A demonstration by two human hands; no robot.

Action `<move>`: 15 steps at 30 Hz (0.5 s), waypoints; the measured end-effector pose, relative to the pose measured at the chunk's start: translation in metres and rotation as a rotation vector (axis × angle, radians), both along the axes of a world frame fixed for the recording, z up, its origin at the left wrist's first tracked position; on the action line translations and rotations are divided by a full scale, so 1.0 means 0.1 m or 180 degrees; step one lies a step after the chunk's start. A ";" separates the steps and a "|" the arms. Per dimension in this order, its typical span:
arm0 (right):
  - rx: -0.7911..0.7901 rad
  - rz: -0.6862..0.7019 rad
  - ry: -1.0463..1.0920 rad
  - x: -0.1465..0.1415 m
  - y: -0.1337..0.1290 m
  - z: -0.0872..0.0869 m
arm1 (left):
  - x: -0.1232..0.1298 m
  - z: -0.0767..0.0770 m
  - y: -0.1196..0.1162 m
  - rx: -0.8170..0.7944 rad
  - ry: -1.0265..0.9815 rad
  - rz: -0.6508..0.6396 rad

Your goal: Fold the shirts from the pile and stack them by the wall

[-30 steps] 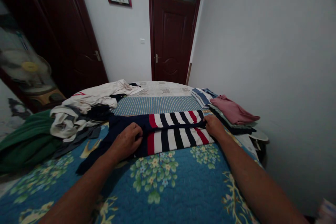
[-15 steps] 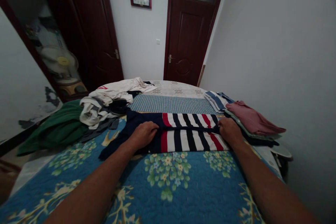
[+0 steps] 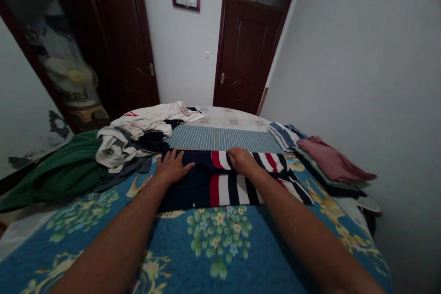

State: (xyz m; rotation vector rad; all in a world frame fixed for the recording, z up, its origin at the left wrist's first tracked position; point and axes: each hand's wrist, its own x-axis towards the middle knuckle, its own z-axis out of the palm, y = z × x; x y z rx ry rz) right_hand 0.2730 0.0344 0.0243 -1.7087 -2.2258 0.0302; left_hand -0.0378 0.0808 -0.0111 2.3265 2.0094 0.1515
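Note:
A navy shirt with white, black and red stripes (image 3: pixel 223 190) lies folded lengthwise into a long strip across the bed. My left hand (image 3: pixel 172 167) rests on its plain navy end at the left, fingers spread and flat on the cloth. Over the striped middle, my right hand (image 3: pixel 242 161) has its fingers curled together on the upper layer, near the far edge. The fingertips of that hand are partly hidden. At the right end the striped layers fan out a little unevenly.
Rumpled clothes lie at the left: a white shirt (image 3: pixel 151 117) and a green garment (image 3: pixel 62 167). At the right stand folded clothes with a pink shirt (image 3: pixel 334 158) on top and a blue-and-white striped piece (image 3: pixel 284 135) beside it. A flowered blue bedspread (image 3: pixel 220 248) lies underneath.
My right hand has left the shirt's right end and moved left to its middle. My left hand has shifted left and spread out. The navy sleeve at the left is now folded in.

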 end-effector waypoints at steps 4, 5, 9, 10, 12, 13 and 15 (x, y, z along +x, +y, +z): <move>-0.0193 0.0052 -0.0017 -0.38 0.14 -0.22 | -0.09 -0.09 0.05 0.0025 0.0008 0.0002; -0.0181 0.0065 -0.0009 -0.42 0.13 -0.27 | -0.10 -0.10 0.06 0.0048 0.0015 0.0012; -0.0467 -0.0157 0.0110 -0.39 0.05 -0.33 | -0.11 -0.11 0.08 0.0079 0.0032 -0.0006; -0.0571 -0.0256 0.0140 -0.33 0.02 -0.32 | -0.11 -0.11 0.09 0.0086 0.0021 -0.0011; -0.0716 -0.0439 0.0157 -0.17 -0.02 -0.31 | -0.11 -0.10 0.09 0.0093 -0.0017 -0.0001; -0.0759 -0.0530 0.0143 -0.07 -0.04 -0.31 | -0.11 -0.10 0.09 0.0103 -0.0041 0.0000; -0.0820 -0.0738 0.0080 0.16 -0.07 -0.32 | -0.10 -0.10 0.09 0.0102 -0.0068 -0.0004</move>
